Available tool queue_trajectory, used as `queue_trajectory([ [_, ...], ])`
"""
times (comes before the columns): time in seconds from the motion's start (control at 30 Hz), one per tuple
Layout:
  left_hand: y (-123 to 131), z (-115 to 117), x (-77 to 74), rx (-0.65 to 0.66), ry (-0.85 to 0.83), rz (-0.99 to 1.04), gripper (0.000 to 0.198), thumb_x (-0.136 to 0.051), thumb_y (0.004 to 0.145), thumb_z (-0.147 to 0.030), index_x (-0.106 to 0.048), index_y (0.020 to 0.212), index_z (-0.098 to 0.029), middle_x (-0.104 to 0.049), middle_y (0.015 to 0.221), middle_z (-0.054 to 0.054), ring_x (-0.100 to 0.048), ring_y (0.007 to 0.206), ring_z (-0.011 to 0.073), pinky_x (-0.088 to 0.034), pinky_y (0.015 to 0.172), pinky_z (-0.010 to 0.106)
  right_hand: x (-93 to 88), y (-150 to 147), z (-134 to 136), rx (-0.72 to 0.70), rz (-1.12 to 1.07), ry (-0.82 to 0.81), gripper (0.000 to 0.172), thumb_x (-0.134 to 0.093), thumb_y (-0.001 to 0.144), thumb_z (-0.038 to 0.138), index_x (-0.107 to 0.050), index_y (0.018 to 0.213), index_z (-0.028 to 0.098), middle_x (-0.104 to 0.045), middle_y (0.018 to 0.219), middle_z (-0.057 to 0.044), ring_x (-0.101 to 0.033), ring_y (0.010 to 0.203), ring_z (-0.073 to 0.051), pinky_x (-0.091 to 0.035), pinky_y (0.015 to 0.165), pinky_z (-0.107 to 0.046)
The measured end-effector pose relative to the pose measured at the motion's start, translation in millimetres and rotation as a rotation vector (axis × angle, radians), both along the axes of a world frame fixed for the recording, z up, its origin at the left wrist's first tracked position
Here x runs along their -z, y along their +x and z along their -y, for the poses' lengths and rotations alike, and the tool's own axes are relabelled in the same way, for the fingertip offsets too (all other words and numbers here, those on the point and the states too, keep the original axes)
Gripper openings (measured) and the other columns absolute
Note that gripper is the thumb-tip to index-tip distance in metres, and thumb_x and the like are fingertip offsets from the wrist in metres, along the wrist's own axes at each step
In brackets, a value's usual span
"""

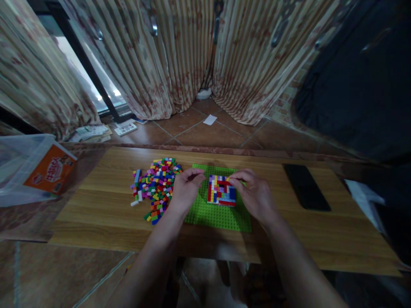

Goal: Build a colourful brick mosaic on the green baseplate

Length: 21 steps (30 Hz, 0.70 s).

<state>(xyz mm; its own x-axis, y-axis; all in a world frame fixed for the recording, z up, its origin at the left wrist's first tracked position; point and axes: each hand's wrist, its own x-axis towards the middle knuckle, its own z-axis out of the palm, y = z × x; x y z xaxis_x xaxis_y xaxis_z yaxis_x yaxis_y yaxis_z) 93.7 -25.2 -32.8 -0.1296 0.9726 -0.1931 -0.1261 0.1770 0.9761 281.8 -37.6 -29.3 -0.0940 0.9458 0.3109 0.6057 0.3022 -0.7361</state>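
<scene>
A green studded baseplate (212, 218) lies on the wooden table, carrying a squarish build of toy bricks (221, 196) in red, blue, yellow and white. My right hand (253, 190) is over the build's right back corner, thumb and forefinger pinched on a small yellow brick (228, 179). It cannot be told whether that brick is pressed onto the build. Left of the build, my left hand (186, 190) hovers above the baseplate's edge with its fingertips drawn together. Whatever they may hold is too small to see. Beside this hand spreads a pile of loose bricks (159, 182) in many colours.
A black phone-like slab (306, 187) lies on the table (96, 205) at the right. To the left stands a clear plastic box (19, 171) with an orange label. Striped curtains (180, 55) hang behind, and papers (91, 132) lie on the tiled floor.
</scene>
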Motion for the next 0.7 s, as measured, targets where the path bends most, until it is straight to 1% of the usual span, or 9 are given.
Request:
queue_trajectory([
  [0.13, 1.7, -0.2, 5.8, 0.048, 0.016, -0.054, 0.013, -0.068, 0.066, -0.021, -0.071, 0.078, -0.015, -0.06, 0.059, -0.002, -0.047, 0.054, 0.0094, -0.038, 0.057, 0.023, 4.2, -5.8, 0.0, -0.073, 0.099, 0.032, 0.015, -0.057, 0.088, 0.029, -0.07, 0.081, 0.023, -0.064, 0.097, -0.005, -0.058, 0.095, -0.021, -0.045, 0.087, -0.037],
  [0.3, 3.3, 0.8, 7.9, 0.083, 0.039, -0.098, 0.012, -0.068, 0.068, -0.023, -0.072, 0.077, -0.016, -0.061, 0.061, -0.001, -0.051, 0.059, 0.0116, -0.04, 0.06, 0.024, 13.0, -12.1, -3.5, -0.058, 0.131, 0.053, 0.012, -0.061, 0.085, 0.026, -0.071, 0.079, 0.025, -0.061, 0.104, -0.006, -0.055, 0.102, -0.023, -0.044, 0.091, -0.042],
  [0.43, 2.1, 0.4, 8.4, 0.094, 0.039, -0.112, 0.011, -0.068, 0.068, -0.023, -0.072, 0.076, -0.016, -0.063, 0.063, -0.001, -0.053, 0.06, 0.012, -0.042, 0.06, 0.024, 16.0, -14.1, -6.3, -0.003, 0.09, 0.029, 0.009, -0.064, 0.082, 0.027, -0.07, 0.075, 0.024, -0.061, 0.106, -0.006, -0.055, 0.102, -0.024, -0.043, 0.092, -0.043],
  [0.57, 1.6, 1.0, 8.7, 0.094, 0.048, -0.152, 0.011, -0.067, 0.07, -0.022, -0.073, 0.078, -0.017, -0.065, 0.066, 0.0, -0.054, 0.06, 0.0121, -0.043, 0.06, 0.024, 17.9, -15.9, -8.0, 0.03, 0.021, -0.031, 0.007, -0.066, 0.08, 0.027, -0.068, 0.075, 0.022, -0.061, 0.107, -0.006, -0.056, 0.101, -0.022, -0.042, 0.093, -0.04],
  [0.7, 1.9, 0.7, 14.1, 0.128, 0.043, -0.183, 0.012, -0.064, 0.071, -0.022, -0.072, 0.078, -0.016, -0.066, 0.066, 0.001, -0.055, 0.059, 0.0122, -0.043, 0.057, 0.023, 23.5, -16.8, -10.8, 0.041, -0.088, -0.112, 0.009, -0.068, 0.077, 0.029, -0.066, 0.074, 0.021, -0.061, 0.102, -0.005, -0.059, 0.095, -0.019, -0.044, 0.089, -0.036],
])
